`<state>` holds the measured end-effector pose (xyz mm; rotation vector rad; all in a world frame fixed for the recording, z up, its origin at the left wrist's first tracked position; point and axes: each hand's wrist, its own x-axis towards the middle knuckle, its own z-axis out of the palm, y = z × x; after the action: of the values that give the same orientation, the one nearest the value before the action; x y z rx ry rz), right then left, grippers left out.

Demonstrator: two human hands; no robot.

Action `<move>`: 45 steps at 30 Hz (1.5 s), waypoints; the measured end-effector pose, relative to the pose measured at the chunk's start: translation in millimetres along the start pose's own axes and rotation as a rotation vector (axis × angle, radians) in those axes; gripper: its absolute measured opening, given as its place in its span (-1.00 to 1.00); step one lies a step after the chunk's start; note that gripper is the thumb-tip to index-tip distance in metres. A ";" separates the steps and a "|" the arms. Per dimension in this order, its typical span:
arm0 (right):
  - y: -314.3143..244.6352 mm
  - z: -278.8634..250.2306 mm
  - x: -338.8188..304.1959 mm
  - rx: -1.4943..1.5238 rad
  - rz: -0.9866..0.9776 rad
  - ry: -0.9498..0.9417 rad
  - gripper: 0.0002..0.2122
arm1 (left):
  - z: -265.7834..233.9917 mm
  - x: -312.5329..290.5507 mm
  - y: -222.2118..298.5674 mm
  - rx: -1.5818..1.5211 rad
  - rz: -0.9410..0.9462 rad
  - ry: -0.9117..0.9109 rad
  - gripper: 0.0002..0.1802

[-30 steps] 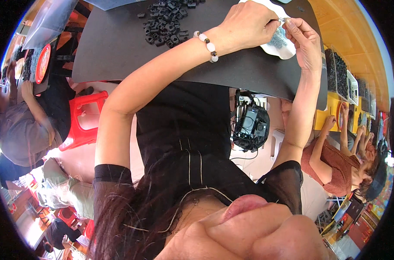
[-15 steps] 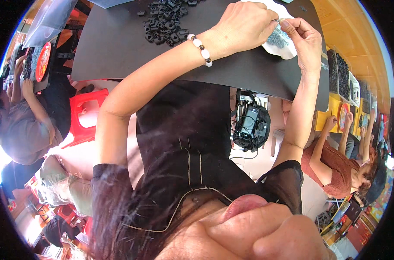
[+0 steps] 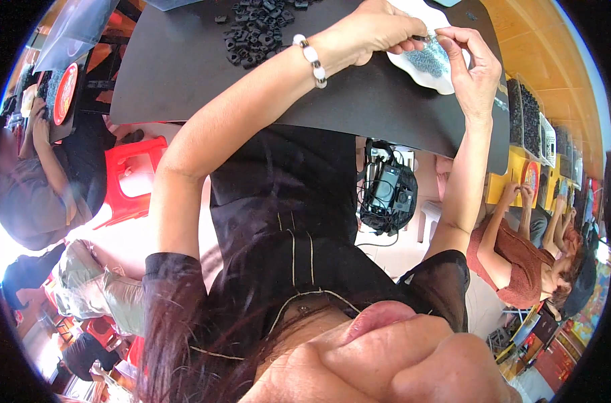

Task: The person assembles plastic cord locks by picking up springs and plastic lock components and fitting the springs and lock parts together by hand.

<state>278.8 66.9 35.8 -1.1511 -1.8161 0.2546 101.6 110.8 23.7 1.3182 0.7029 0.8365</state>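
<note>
Over a white scalloped dish [image 3: 443, 85], my left hand [image 3: 379, 30] and my right hand [image 3: 476, 70] meet, fingertips close together. My left fingers are closed in a pinch around something small and dark, mostly hidden by them. Thumb and forefinger of my right hand are bent together beside it; what they hold is too small to make out. Inside the dish lie many tiny blue-grey pieces [image 3: 425, 65]. On the dark table [image 3: 184, 87], left of my left hand, is a loose pile of small black plastic parts [image 3: 255, 33].
A red plastic stool [image 3: 127, 178] stands at the left. Below the table edge hangs or sits a black bag with devices and cables [image 3: 389, 191]. Other people work at tables on both sides. Crates of dark parts [image 3: 524, 117] stand at the right.
My left hand has turned and shifted slightly left and down, its lower fingers now showing. My right thumb and forefinger have drawn slightly apart from the left fingertips.
</note>
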 end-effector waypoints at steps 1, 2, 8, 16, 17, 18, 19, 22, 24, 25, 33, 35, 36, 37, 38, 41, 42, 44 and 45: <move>2.4 -1.9 -0.8 -0.078 -0.115 0.015 -0.91 | 13.7 -5.9 0.1 0.144 0.025 0.170 -0.76; 6.2 -3.5 -0.9 -0.081 -0.110 0.015 -0.91 | 21.3 -9.4 2.1 0.287 0.050 0.338 -0.77; 18.7 -5.6 5.2 0.172 -0.224 -0.038 -0.94 | -23.3 16.4 -6.3 -0.620 -0.531 -0.259 -0.84; 22.3 -9.1 3.2 0.372 0.114 -0.132 -0.86 | -16.5 -13.8 14.9 0.104 0.218 0.059 -0.76; 21.5 -9.0 3.0 0.371 0.114 -0.131 -0.86 | -17.1 -17.9 20.4 0.294 0.368 0.089 -0.76; 19.3 -7.7 3.8 0.393 0.129 -0.153 -0.85 | -17.4 -22.5 25.8 0.486 0.517 0.123 -0.75; 17.7 -6.7 4.5 0.416 0.144 -0.175 -0.84 | -15.2 -23.3 24.8 0.565 0.716 0.142 -0.79; 17.3 -6.7 4.3 0.491 0.163 -0.167 -0.83 | -15.1 -26.9 27.6 0.711 0.742 0.064 -0.81; 14.6 -4.2 4.7 0.502 0.163 -0.169 -0.83 | -15.7 -27.6 28.0 0.696 0.724 0.061 -0.81; 13.6 -3.1 5.0 0.516 0.163 -0.171 -0.83 | -16.2 -27.8 27.9 0.682 0.705 0.058 -0.82; 16.2 0.9 5.1 0.384 0.141 -0.179 -0.85 | -18.9 -13.0 11.6 0.042 0.071 -0.044 -0.72; 21.6 1.3 6.8 0.343 0.157 -0.187 -0.85 | -21.0 -13.2 11.4 0.211 0.144 0.018 -0.71; 26.3 3.7 8.0 0.226 0.196 -0.164 -0.85 | -24.6 -13.5 9.7 0.381 0.216 0.089 -0.71; 29.1 5.2 8.6 0.108 0.234 -0.140 -0.85 | -28.6 -11.5 7.1 0.380 0.215 0.092 -0.71; 30.0 4.6 7.6 0.109 0.234 -0.143 -0.85 | -33.0 -8.4 4.6 0.389 0.137 0.064 -0.71; 25.1 -3.0 4.0 0.244 0.233 -0.142 -0.85 | -29.8 -9.1 4.5 0.373 0.125 0.051 -0.72; 24.9 -4.2 3.0 0.270 0.229 -0.137 -0.85 | -27.4 -9.5 5.3 0.353 0.191 0.072 -0.73; 15.5 7.4 11.3 0.318 0.199 -0.160 -0.85 | -46.5 17.7 -55.4 0.350 0.400 0.100 -0.73; 11.7 13.6 14.0 0.338 0.181 -0.170 -0.85 | -55.1 27.7 -78.0 0.340 0.606 0.104 -0.72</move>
<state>273.4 88.1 29.9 -1.0769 -1.7295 0.7547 79.9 159.6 -60.3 1.8486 0.5419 1.3165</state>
